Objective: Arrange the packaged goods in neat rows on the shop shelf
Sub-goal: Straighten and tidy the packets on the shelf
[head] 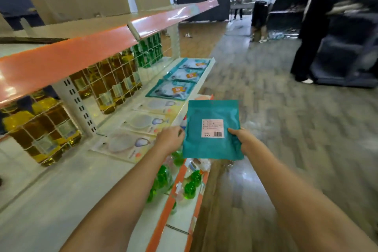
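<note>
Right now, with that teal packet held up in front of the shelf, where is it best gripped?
By its two side edges near the bottom, coming in from left and right, as the left hand and right hand do. The teal packet is flat and thin, held upright with its label facing you, so fingers pinch the edges easily.

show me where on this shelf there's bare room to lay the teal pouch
Bare shelf lies nearest the camera, this side of the pale packs, and along the strip between the packs and the oil bottles. The front edge farther along is crowded: pale packs, then teal packs. Both hands hold the pouch.
</note>
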`<state>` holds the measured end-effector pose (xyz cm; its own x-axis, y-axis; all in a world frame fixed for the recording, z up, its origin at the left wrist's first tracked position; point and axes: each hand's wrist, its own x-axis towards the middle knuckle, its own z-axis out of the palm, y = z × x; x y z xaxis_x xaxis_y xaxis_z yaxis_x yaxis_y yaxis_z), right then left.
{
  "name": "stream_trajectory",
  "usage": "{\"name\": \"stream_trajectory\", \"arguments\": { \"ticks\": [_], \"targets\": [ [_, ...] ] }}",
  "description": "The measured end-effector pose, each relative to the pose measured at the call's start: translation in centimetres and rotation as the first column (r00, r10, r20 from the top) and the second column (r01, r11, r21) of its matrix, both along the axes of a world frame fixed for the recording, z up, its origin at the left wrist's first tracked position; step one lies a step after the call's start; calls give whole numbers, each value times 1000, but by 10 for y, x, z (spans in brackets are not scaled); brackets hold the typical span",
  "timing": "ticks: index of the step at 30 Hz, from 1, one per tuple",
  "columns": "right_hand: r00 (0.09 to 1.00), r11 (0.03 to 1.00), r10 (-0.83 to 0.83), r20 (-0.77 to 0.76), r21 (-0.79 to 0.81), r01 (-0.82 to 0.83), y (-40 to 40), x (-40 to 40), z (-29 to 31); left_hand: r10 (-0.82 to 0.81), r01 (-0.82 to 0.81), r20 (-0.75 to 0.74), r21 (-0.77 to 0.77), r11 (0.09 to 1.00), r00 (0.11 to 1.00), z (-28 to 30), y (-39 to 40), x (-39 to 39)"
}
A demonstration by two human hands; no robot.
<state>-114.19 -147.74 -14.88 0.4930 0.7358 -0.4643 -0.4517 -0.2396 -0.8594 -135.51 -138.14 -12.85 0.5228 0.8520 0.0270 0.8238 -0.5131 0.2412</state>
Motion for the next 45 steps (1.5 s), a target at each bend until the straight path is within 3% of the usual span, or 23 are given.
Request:
{"name": "stream_trajectory", "arguments": {
  "ticks": [6, 14, 23, 30, 45],
  "targets": [
    [994, 994, -105, -29, 0, 105, -28, 58, -2, -131, 131, -31, -12, 991, 991, 0, -2, 77],
    [980, 981, -193, 46, -2, 193, -39, 152, 4, -206, 206, -4, -23, 978, 979, 0, -2, 182],
    [959, 963, -269, 92, 1, 271, -57, 251, 10, -200, 208, 117, -58, 976, 973, -6, 7, 299],
    [946, 946, -323, 21, 9, 323, -62, 303, -7, -192, 215, 168, -130, 968, 967, -22, 10, 366],
    [914, 913, -406, -12, -52, 405, 23, 403, -27, -89, 189, 283, -347, 919, 955, -56, 109, 469]
  ]
}}
